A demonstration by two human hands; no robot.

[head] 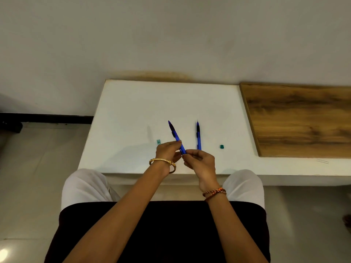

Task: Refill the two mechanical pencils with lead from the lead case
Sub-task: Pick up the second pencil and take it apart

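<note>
Left hand (167,150) grips the pencil (175,136) mid-barrel, tip pointing away; right hand (199,162) pinches its near end; lead case (158,142) lies just left.

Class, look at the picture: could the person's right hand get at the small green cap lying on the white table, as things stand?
Probably not straight away: the path to the small green cap is open, but the right hand is busy pinching the end of the pencil that the left hand also holds.

table top (133,103): matt white, smooth | board (303,118): wood grain | pencils (198,137): blue plastic | bangle (161,160): shiny metal
</note>
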